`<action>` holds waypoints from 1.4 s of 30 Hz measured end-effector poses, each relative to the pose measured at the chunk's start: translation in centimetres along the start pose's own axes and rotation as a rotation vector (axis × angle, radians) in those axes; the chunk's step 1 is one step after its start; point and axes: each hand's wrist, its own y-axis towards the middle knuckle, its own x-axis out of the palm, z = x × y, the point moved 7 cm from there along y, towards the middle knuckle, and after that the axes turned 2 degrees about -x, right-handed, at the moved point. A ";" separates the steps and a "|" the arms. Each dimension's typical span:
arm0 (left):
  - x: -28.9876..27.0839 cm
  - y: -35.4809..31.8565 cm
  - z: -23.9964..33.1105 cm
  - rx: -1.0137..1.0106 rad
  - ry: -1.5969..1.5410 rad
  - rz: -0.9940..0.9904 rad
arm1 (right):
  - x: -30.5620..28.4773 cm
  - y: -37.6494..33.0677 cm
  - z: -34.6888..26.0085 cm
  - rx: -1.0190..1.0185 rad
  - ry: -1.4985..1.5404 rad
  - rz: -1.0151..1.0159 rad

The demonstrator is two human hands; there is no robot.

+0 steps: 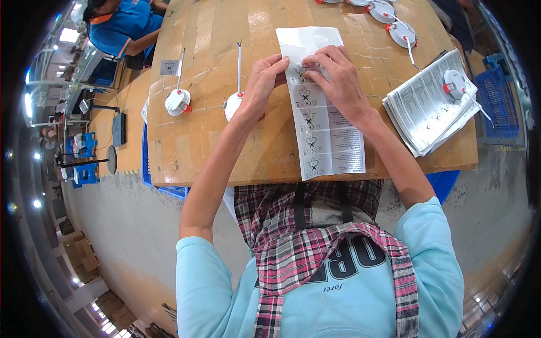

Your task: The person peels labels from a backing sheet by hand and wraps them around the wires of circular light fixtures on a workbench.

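Observation:
A long white sheet of printed labels (332, 132) lies on the table in front of me, its near end close to the table's front edge. My left hand (264, 84) grips its left edge, thumb on top and fingers partly hidden. Over the sheet's upper part, my right hand (336, 79) is closed, thumb and fingertips pinched at one label; how far that label is lifted is hard to tell. Just left of my left hand sits a white round downlight (231, 106), partly covered by it, its cable pointing away. Farther left, another downlight (177, 102) has a silver label (171, 67) on its cable.
On the right, a stack of printed sheets (420, 107) carries a downlight (454, 83) on top. Several more downlights (402, 34) lie at the far right of the wooden table (214, 152). A person in a blue shirt (121, 28) sits at the far left. Blue crates (496, 101) stand beyond the right edge.

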 end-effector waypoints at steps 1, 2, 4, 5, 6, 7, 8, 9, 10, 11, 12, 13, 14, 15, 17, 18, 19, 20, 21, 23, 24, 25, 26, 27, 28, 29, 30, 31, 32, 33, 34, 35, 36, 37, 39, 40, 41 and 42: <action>0.1 -0.1 0.1 0.021 0.015 -0.006 | 0.0 0.0 0.0 0.001 -0.008 -0.007; 0.2 -0.1 0.3 0.042 0.030 -0.012 | 0.0 0.0 0.1 0.003 -0.015 -0.013; 0.4 -0.2 0.3 0.067 0.028 -0.013 | 0.0 0.1 0.0 0.007 -0.022 -0.003; 0.4 -0.3 0.4 0.092 0.025 -0.011 | 0.1 0.2 0.0 0.009 -0.027 0.004; 0.4 -0.3 0.4 0.090 0.026 -0.013 | 0.1 0.3 0.0 0.012 -0.028 0.006; 0.5 -0.3 0.6 0.112 0.052 -0.022 | 0.1 0.4 0.0 0.020 -0.050 -0.007; 0.6 -0.4 0.7 0.134 0.077 -0.030 | 0.2 0.5 0.1 0.029 -0.073 -0.020; 0.5 -0.3 0.7 0.131 0.077 -0.034 | 0.0 0.6 0.1 0.034 -0.073 -0.019; 0.6 -0.4 0.9 0.152 0.099 -0.054 | 0.0 0.7 0.1 0.036 -0.080 -0.046; 0.8 -0.4 1.0 0.173 0.120 -0.074 | -0.1 0.8 0.0 0.038 -0.086 -0.073; 0.8 -0.5 1.0 0.169 0.120 -0.078 | -0.3 0.9 0.0 0.043 -0.086 -0.073; 0.9 -0.6 1.2 0.175 0.142 -0.072 | -0.2 1.0 -0.1 0.029 -0.094 -0.089; 0.9 -0.7 1.3 0.182 0.165 -0.066 | -0.2 1.0 -0.3 0.014 -0.102 -0.106; 1.0 -0.7 1.2 0.179 0.166 -0.068 | -0.3 1.1 -0.2 0.018 -0.101 -0.105; 0.9 -0.7 1.2 0.186 0.183 -0.073 | -0.1 1.3 -0.2 0.010 -0.127 -0.153; 0.9 -0.6 1.2 0.184 0.184 -0.074 | -0.1 1.3 -0.2 0.012 -0.126 -0.153; 0.8 -0.5 0.9 0.140 0.166 -0.072 | -0.1 1.3 -0.3 0.002 -0.148 -0.165; 0.8 -0.4 0.6 0.096 0.148 -0.070 | -0.1 1.3 -0.5 -0.007 -0.170 -0.178; 0.8 -0.3 0.6 0.096 0.148 -0.072 | -0.2 1.3 -0.4 -0.006 -0.172 -0.177; 0.7 -0.1 0.2 0.071 0.175 -0.043 | 0.2 1.2 0.2 0.058 -0.154 -0.236; 0.7 0.0 0.1 0.071 0.175 -0.044 | 0.2 1.2 0.1 0.058 -0.154 -0.235; 0.7 0.1 0.2 0.101 0.188 -0.019 | 0.0 1.2 0.0 0.060 -0.131 -0.218; 0.5 0.1 0.4 0.132 0.201 0.007 | -0.1 1.2 -0.1 0.061 -0.108 -0.202; 0.5 0.1 0.3 0.132 0.202 0.007 | -0.1 1.2 0.0 0.061 -0.108 -0.201; 0.5 0.1 0.5 0.149 0.221 0.003 | -0.2 1.1 -0.1 0.044 -0.095 -0.171; 0.6 0.1 0.6 0.165 0.239 -0.001 | -0.3 1.1 -0.2 0.027 -0.082 -0.141; 0.6 -0.1 0.6 0.165 0.241 0.000 | -0.3 1.2 -0.2 0.026 -0.081 -0.140; 1.1 -0.3 0.8 0.183 0.209 -0.006 | -0.2 1.2 -0.2 0.022 -0.083 -0.149; 1.3 -0.4 1.0 0.201 0.177 -0.012 | -0.2 1.2 -0.2 0.017 -0.084 -0.159; 1.3 -0.4 1.1 0.201 0.177 -0.015 | -0.3 1.3 -0.1 0.018 -0.086 -0.158; 1.3 -0.5 1.1 0.199 0.208 -0.055 | -0.2 1.4 0.0 0.019 -0.072 -0.184; 1.5 -0.5 1.2 0.196 0.238 -0.094 | -0.2 1.4 0.1 0.021 -0.058 -0.210; 1.5 -0.6 1.2 0.196 0.238 -0.095 | -0.3 1.5 0.2 0.021 -0.058 -0.210; 1.7 -0.7 1.3 0.201 0.244 -0.101 | -0.2 1.4 0.4 0.036 -0.049 -0.246; 1.9 -1.0 1.3 0.204 0.248 -0.108 | -0.2 1.4 0.4 0.053 -0.040 -0.283; 1.9 -1.1 1.4 0.220 0.236 -0.095 | -0.2 1.5 0.5 0.069 -0.030 -0.299; 1.8 -1.2 1.4 0.236 0.225 -0.081 | -0.2 1.4 0.5 0.086 -0.019 -0.315; 1.8 -1.2 1.3 0.235 0.223 -0.083 | -0.2 1.4 0.5 0.088 -0.020 -0.316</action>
